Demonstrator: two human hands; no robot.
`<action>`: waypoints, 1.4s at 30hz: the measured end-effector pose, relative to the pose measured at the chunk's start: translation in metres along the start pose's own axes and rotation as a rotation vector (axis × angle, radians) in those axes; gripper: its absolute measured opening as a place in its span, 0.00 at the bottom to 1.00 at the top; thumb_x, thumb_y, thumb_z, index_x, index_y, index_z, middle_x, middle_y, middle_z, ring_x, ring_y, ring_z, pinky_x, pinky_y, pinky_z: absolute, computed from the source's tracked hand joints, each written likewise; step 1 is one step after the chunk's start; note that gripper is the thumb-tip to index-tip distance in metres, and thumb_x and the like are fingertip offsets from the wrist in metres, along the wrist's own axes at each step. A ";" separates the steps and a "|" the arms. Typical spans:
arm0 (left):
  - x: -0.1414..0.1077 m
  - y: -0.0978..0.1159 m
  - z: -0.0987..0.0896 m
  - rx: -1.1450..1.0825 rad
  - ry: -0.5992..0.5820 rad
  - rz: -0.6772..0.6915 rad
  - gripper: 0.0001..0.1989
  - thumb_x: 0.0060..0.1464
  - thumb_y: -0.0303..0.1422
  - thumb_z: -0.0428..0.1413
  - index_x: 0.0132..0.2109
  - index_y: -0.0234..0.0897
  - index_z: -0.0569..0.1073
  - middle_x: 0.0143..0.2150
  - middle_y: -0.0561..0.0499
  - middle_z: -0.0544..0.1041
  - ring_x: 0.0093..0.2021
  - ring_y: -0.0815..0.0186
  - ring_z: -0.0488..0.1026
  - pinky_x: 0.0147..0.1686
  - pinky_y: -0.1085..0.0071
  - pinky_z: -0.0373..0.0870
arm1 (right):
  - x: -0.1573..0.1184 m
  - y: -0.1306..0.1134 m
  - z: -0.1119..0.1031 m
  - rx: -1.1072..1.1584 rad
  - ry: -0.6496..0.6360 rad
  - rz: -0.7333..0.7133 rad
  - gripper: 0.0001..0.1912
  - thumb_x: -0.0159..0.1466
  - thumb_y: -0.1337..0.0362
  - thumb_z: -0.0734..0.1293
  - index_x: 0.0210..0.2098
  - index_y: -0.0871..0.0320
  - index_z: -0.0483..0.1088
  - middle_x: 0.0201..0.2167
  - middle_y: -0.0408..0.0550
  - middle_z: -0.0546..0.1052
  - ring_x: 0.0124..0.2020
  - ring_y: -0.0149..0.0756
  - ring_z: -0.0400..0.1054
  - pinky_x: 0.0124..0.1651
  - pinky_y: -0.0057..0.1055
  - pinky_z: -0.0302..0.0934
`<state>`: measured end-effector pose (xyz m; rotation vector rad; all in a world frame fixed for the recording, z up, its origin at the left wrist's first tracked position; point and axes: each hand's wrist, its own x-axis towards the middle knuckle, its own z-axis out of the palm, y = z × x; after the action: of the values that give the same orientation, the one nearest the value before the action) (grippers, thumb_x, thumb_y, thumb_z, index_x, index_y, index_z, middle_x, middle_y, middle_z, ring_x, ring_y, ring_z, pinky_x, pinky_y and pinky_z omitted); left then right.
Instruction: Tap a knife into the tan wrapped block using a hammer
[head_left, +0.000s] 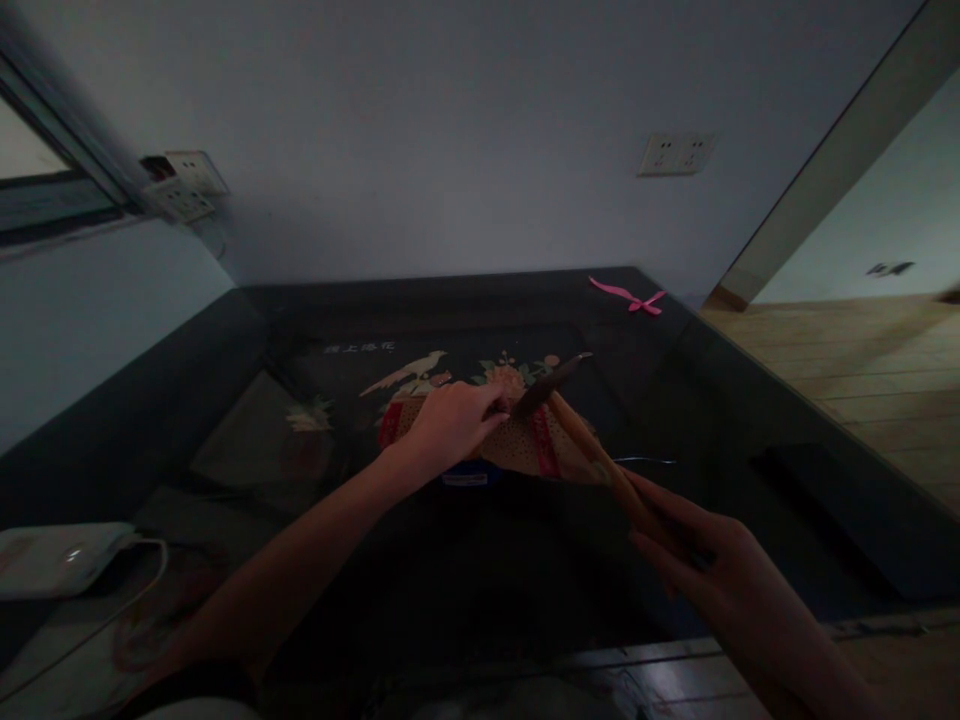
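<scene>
Over the middle of the dark table lies a tan piece dotted with small dark marks and crossed by red bands (517, 447). A long tan wooden handle (581, 432) meets its right side. My right hand (697, 550) is wrapped round the lower end of this handle. My left hand (457, 415) rests on the tan piece with thumb and forefinger pinched together. At those fingertips is a slim dark brown stick-like tool (551, 388) with a pale tip pointing up and right. Beneath the tan piece, part of a blue object with a white label (465, 478) shows.
The dark tabletop (465, 560) bears a bird-and-flower picture. A pink ribbon (634, 300) lies at the far right, a thin wire-like piece (646, 460) right of the handle. A black flat object (832, 510) is at right, a white device with a cord (64, 560) at left.
</scene>
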<state>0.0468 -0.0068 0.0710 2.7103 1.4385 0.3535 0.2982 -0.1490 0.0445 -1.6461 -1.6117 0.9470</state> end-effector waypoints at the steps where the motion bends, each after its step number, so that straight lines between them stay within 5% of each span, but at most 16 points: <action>1: 0.000 0.000 0.000 0.014 0.003 -0.002 0.06 0.58 0.34 0.57 0.39 0.37 0.76 0.32 0.47 0.80 0.33 0.58 0.77 0.33 0.67 0.69 | -0.001 0.000 -0.001 0.009 0.007 0.006 0.26 0.62 0.61 0.65 0.60 0.55 0.68 0.46 0.48 0.81 0.32 0.41 0.77 0.31 0.34 0.73; 10: -0.002 -0.003 -0.001 -0.022 -0.005 -0.022 0.04 0.57 0.32 0.57 0.38 0.37 0.76 0.32 0.48 0.80 0.33 0.58 0.77 0.33 0.67 0.69 | 0.000 -0.008 0.001 0.036 0.040 -0.006 0.25 0.61 0.62 0.66 0.58 0.52 0.70 0.49 0.47 0.80 0.43 0.44 0.77 0.43 0.39 0.73; 20: -0.004 -0.009 0.007 -0.109 -0.018 -0.048 0.04 0.56 0.31 0.58 0.38 0.38 0.77 0.34 0.48 0.81 0.34 0.58 0.78 0.31 0.69 0.68 | 0.000 -0.009 -0.006 -0.037 0.021 -0.016 0.26 0.61 0.60 0.66 0.60 0.51 0.68 0.50 0.49 0.79 0.37 0.43 0.78 0.30 0.32 0.74; 27: -0.002 -0.011 0.009 -0.162 -0.007 -0.068 0.05 0.55 0.32 0.59 0.39 0.38 0.78 0.33 0.48 0.82 0.34 0.58 0.78 0.34 0.67 0.70 | 0.003 -0.025 -0.014 -0.105 0.003 -0.136 0.26 0.60 0.63 0.67 0.58 0.49 0.69 0.50 0.47 0.80 0.44 0.45 0.77 0.48 0.39 0.71; 42: 0.004 -0.013 0.008 -0.237 -0.095 -0.100 0.07 0.53 0.29 0.59 0.39 0.37 0.79 0.35 0.48 0.82 0.36 0.58 0.78 0.36 0.67 0.69 | 0.010 -0.021 -0.018 -0.307 -0.060 -0.314 0.27 0.60 0.68 0.65 0.59 0.57 0.69 0.48 0.51 0.81 0.41 0.43 0.78 0.39 0.32 0.74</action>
<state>0.0402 0.0042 0.0622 2.4261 1.4020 0.3594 0.3016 -0.1377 0.0713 -1.5039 -2.0645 0.6166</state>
